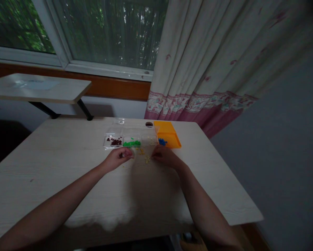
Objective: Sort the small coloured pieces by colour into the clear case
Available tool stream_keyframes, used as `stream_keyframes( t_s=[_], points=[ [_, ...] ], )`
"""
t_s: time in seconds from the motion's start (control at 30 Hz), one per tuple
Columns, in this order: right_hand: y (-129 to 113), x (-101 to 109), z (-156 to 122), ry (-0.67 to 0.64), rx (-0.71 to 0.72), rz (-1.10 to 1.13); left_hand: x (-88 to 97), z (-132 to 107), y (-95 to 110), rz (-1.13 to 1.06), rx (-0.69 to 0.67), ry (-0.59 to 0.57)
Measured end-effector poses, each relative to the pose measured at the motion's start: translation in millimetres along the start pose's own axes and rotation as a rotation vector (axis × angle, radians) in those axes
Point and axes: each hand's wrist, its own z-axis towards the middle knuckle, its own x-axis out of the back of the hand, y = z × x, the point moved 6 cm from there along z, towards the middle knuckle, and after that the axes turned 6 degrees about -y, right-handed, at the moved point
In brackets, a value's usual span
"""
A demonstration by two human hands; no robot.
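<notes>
My left hand [117,158] is low over the table, fingers curled and tips pinched together, with a tiny yellowish bit at the tips too small to name. Opposite it, my right hand [166,157] has its fingers closed beside a loose group of pale yellow pieces [147,159]; whatever they hold is hidden. A few orange-yellow pieces [142,151] lie between the hands. Just beyond is a clear plastic compartment box [114,131] with its lid up. Its front compartments hold dark brown pieces [116,142], green pieces [132,143] and pale pieces [151,142].
Behind my right hand, blue pieces [162,141] sit at the near left of an open orange tray [169,129]. A round hole [149,124] pierces the back of the table [75,146]. To the left stands a raised shelf [73,91]; a curtain [195,69] hangs behind.
</notes>
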Motion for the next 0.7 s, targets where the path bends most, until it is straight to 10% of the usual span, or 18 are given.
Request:
stream_keyframes(
  t_s=[0.33, 0.7],
  points=[
    [-1.4, 2.4, -1.9, 0.046, -0.118, 0.040, -1.9, 43.2, 62.1, 0.485, -0.241, 0.138],
    [3.1, 1.1, 0.5, 0.095, -0.133, 0.083, -15.7, 94.0, 55.4, 0.672, -0.185, 0.175]
  ],
)
